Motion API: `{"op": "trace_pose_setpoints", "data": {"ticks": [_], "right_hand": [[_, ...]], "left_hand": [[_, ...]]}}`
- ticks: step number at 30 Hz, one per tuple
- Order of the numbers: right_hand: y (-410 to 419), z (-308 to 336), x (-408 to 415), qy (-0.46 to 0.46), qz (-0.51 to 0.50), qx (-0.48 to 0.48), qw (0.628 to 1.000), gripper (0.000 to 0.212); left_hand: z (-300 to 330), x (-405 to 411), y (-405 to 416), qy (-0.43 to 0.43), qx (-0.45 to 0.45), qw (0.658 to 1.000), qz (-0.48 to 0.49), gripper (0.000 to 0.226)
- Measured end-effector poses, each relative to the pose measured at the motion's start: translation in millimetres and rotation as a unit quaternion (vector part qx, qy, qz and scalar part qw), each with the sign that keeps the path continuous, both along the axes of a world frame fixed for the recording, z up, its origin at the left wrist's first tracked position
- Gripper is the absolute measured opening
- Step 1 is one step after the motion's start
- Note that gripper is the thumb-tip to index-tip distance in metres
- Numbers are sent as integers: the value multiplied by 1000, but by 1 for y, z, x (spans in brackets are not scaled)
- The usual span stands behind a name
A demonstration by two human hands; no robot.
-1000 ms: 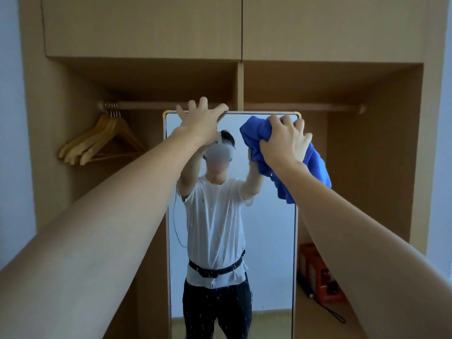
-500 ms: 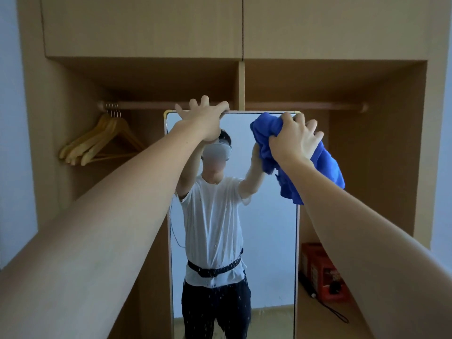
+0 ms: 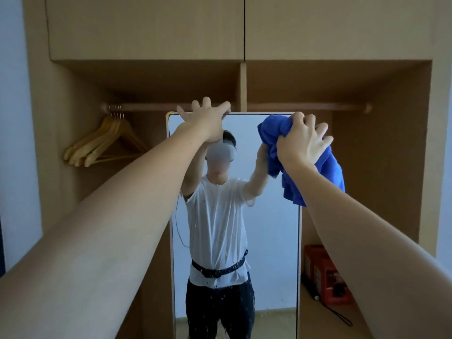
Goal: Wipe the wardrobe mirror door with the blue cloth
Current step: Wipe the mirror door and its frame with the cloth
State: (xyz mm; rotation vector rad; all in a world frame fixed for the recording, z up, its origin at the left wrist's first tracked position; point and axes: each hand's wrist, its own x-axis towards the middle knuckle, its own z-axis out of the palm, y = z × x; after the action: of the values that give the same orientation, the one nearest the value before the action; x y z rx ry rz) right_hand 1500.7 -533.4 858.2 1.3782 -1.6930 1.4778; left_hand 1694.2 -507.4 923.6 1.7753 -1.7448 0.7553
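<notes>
A tall, narrow mirror door (image 3: 274, 241) with a light frame stands in the middle of the open wooden wardrobe, its glass speckled with water drops. My left hand (image 3: 205, 121) rests on the mirror's top edge, its fingers spread over the frame. My right hand (image 3: 302, 140) presses a bunched blue cloth (image 3: 327, 174) against the mirror's upper right corner, fingers spread over the cloth. Part of the cloth hangs down past the mirror's right edge. The mirror reflects a person with both arms raised.
Several wooden hangers (image 3: 105, 140) hang on the rail (image 3: 305, 107) at the left. A red box (image 3: 325, 275) with a black cord sits on the wardrobe floor to the right of the mirror. Closed upper cabinet doors (image 3: 146, 28) are above.
My right hand has slid the blue cloth to the right along the top of the mirror, to its right edge. My left hand stays on the top edge.
</notes>
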Motion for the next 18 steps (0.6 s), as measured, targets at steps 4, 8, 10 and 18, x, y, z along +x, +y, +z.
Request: {"op": "trace_pose_setpoints", "data": {"ticks": [4,8,10,18], "right_hand": [[-4,-38,12,30,9,38,999,25],[-1,-36,4,20,33,37,999,23],[1,-21,-4,12,21,8,1000,30],[-6,-39,-7,33,33,49,998,20]], "left_hand": [[0,-2,1,-7,-8,1000,6,64],[-1,-5,5,-9,-2,1000,15,62],[-1,-4,4,-10,-1,1000,12,63],[-2,-5,7,-20,-5,1000,19,66]]}}
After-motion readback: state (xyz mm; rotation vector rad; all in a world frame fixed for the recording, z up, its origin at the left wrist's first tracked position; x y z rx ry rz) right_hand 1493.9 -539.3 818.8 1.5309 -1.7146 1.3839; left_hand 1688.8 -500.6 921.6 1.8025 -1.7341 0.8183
